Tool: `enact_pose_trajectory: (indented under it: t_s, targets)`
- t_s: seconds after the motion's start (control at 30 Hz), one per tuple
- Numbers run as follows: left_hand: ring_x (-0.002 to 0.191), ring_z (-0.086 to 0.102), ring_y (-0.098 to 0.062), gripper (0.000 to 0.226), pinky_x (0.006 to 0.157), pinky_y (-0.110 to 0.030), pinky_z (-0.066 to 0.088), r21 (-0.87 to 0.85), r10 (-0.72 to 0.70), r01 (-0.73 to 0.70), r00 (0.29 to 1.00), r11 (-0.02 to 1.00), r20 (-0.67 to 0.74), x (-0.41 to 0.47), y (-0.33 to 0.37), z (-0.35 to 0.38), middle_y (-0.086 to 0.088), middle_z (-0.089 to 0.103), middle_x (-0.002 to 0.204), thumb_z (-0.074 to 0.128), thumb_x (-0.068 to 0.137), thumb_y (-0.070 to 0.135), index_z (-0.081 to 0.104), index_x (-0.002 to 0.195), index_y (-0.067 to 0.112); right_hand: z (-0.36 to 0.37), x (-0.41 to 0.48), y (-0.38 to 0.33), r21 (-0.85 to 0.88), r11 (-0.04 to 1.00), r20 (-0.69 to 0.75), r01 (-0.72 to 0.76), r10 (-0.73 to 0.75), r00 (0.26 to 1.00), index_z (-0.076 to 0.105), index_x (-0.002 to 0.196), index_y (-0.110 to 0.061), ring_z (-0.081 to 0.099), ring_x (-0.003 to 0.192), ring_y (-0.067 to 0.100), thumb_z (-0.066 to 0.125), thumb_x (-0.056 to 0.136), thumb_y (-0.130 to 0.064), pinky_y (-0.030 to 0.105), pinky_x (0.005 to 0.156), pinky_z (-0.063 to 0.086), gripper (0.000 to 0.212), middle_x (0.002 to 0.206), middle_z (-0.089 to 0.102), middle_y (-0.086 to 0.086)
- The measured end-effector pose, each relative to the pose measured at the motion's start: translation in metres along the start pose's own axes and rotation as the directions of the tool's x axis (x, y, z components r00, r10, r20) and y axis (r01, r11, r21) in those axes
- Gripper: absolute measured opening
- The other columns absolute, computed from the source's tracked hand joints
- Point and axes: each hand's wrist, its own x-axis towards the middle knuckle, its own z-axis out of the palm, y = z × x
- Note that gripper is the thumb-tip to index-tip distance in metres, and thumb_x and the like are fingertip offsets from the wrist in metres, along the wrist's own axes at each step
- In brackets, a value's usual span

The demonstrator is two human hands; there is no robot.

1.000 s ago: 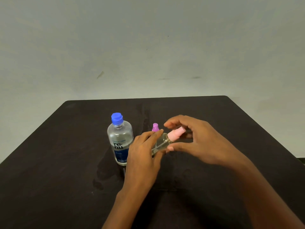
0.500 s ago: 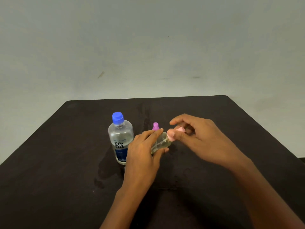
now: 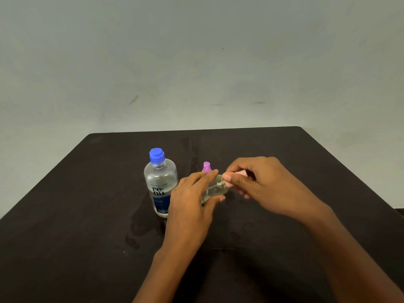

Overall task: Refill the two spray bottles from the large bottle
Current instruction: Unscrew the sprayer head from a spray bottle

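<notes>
Hiding behind hands (image 3: 218, 193): purple-capped spray bottle (image 3: 206, 167).

Blue cap (image 3: 156, 155); purple sprayer (image 3: 206, 166); pink sprayer (image 3: 240, 172); dark brown table (image 3: 87, 215)

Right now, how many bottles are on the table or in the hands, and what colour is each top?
Blue top: 1, the large bottle standing on the table.
Purple top: 1, a small spray bottle behind the left hand.
Pink top: 1, the spray bottle held in both hands; right hand on its top.
Total: 3 bottles.
</notes>
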Motion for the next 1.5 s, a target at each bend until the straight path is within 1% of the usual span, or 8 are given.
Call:
enact_pose_trajectory:
  t_s: [0.17,0.37,0.57,0.77,1.0,1.2,1.33,1.5]
  targets:
    - [0.096,0.055,-0.007,0.047,0.085,-0.026,0.046,-0.026,-0.01,0.01,1.0,1.0,0.001,0.0,0.0,-0.001,0.009,0.063,0.109,0.076,0.076,0.02,0.062,0.121,0.022,0.0,0.0,0.001,0.05,0.997,0.056,0.067,-0.069,0.996,0.063,0.098,-0.033,0.059,0.088,0.002,0.07,0.081,-0.021,0.026,0.077,0.052,0.022,0.094,0.063,-0.015]
    - [0.098,0.055,-0.005,0.047,0.086,-0.028,0.047,-0.024,-0.007,0.007,1.0,1.0,0.004,-0.001,0.0,-0.001,0.012,0.062,0.111,0.075,0.077,0.022,0.061,0.121,0.024,0.002,0.0,-0.001,-0.005,1.0,-0.01,0.022,-0.022,1.0,0.063,0.095,-0.03,0.062,0.072,0.004,0.053,0.084,-0.052,0.029,0.067,0.054,0.026,0.08,0.065,-0.01]
    - [0.094,0.055,-0.004,0.046,0.082,-0.016,0.042,-0.026,-0.011,0.011,1.0,1.0,0.005,0.001,-0.001,-0.003,0.01,0.063,0.108,0.074,0.077,0.021,0.061,0.122,0.023,0.003,0.001,0.001,0.056,0.996,0.029,0.069,-0.071,0.997,0.062,0.102,-0.033,0.059,0.09,0.003,0.07,0.081,-0.021,0.026,0.076,0.053,0.025,0.097,0.062,-0.015]
    - [0.096,0.053,-0.003,0.048,0.085,-0.02,0.043,-0.016,-0.018,0.018,1.0,1.0,0.01,-0.001,-0.002,-0.001,0.013,0.062,0.11,0.075,0.076,0.022,0.061,0.122,0.025,0.001,0.0,-0.003,0.042,0.999,0.01,-0.029,0.028,1.0,0.064,0.093,-0.027,0.063,0.067,0.004,0.05,0.084,-0.052,0.027,0.064,0.055,0.029,0.075,0.065,-0.008]
    - [0.097,0.059,-0.006,0.047,0.086,-0.033,0.05,-0.164,-0.063,0.073,0.996,0.984,0.06,-0.003,-0.006,-0.002,0.014,0.063,0.109,0.075,0.077,0.021,0.061,0.121,0.025,-0.006,-0.001,0.002,0.172,0.984,0.072,0.042,-0.055,0.996,0.068,0.1,-0.03,0.063,0.094,0.003,0.072,0.078,-0.011,0.028,0.082,0.055,0.029,0.097,0.066,-0.014]
    - [0.098,0.059,-0.006,0.047,0.086,-0.035,0.05,-0.209,-0.087,0.099,0.994,0.973,0.064,-0.001,-0.005,-0.001,0.015,0.063,0.108,0.075,0.077,0.02,0.061,0.122,0.026,-0.008,-0.002,0.001,0.111,0.993,0.016,-0.035,0.033,0.999,0.062,0.109,-0.032,0.063,0.081,-0.002,0.056,0.076,-0.056,0.015,0.069,0.053,0.042,0.094,0.065,-0.013]
    - [0.099,0.057,-0.005,0.049,0.087,-0.032,0.049,-0.161,-0.076,0.086,0.995,0.983,0.063,0.0,-0.004,-0.002,0.015,0.062,0.109,0.075,0.077,0.022,0.06,0.123,0.028,-0.011,-0.002,-0.001,0.133,0.991,0.003,-0.029,0.029,1.0,0.071,0.096,-0.027,0.064,0.068,-0.004,0.062,0.085,-0.029,0.011,0.063,0.049,0.014,0.08,0.069,-0.012]
    - [0.097,0.057,-0.003,0.048,0.086,-0.026,0.048,-0.149,-0.074,0.081,0.996,0.986,0.054,-0.001,-0.003,-0.002,0.016,0.063,0.107,0.075,0.077,0.021,0.061,0.122,0.026,-0.013,-0.001,0.004,0.174,0.985,0.051,-0.014,0.005,0.999,0.07,0.103,-0.032,0.064,0.09,-0.004,0.072,0.079,-0.014,0.017,0.081,0.052,0.031,0.098,0.069,-0.018]
